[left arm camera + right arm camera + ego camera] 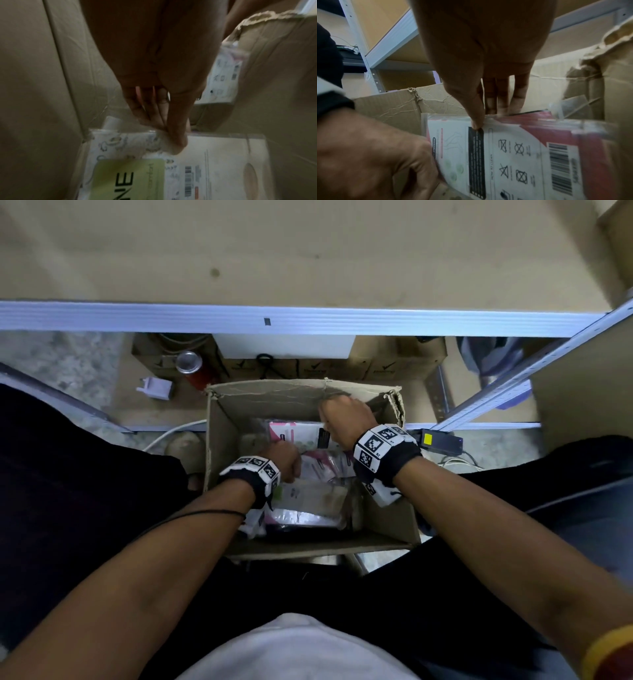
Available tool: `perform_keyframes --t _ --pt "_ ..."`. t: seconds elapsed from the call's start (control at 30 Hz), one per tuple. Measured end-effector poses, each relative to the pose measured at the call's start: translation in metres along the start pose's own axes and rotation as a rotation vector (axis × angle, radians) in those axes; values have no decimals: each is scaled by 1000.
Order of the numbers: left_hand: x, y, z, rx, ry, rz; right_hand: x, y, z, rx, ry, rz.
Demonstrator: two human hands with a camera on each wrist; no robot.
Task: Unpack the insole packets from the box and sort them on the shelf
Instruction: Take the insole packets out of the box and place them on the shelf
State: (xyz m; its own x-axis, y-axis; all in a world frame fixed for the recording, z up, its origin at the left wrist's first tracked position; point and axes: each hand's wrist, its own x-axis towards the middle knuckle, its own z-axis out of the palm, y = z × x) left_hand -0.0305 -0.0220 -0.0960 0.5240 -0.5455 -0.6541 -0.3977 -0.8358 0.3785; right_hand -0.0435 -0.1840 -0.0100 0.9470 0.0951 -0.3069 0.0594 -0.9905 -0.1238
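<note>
An open cardboard box [219, 474] stands on the floor between my legs, with several insole packets inside. My right hand [329, 419] reaches in at the far side and pinches the top edge of a pink-and-white packet [513, 155], thumb on its front and fingers behind it. My left hand [291, 463] is at the box's left side. In the left wrist view its fingers [173, 140] pinch the top edge of a packet with a green label [130, 173]. The wooden shelf [308, 251] with a pale metal rail [308, 316] lies ahead of me, bare.
Under the shelf are a red can [190, 368], a white plug [156, 387], a white container [284, 345] and brown cartons [394, 361]. A black power adapter [442, 440] with cables lies right of the box. A shelf upright [507, 385] slants at right.
</note>
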Motion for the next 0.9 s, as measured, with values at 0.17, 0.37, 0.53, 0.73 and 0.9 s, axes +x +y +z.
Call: perform_keyframes --t 0.17,0.37,0.53,0.73,0.9 --pt "-23 16 -23 34 41 12 -4 -8 -9 -6 24 -1" --pt "-64 29 -56 90 174 108 -15 -13 -33 -2 81 -26" --pt "-106 40 -94 148 306 235 -36 -12 -67 10 155 -24" --pt "-157 50 -137 58 474 291 -71 -8 -121 32 203 12" --pt "-201 52 -172 -86 580 363 -105 -8 -177 79 327 6"
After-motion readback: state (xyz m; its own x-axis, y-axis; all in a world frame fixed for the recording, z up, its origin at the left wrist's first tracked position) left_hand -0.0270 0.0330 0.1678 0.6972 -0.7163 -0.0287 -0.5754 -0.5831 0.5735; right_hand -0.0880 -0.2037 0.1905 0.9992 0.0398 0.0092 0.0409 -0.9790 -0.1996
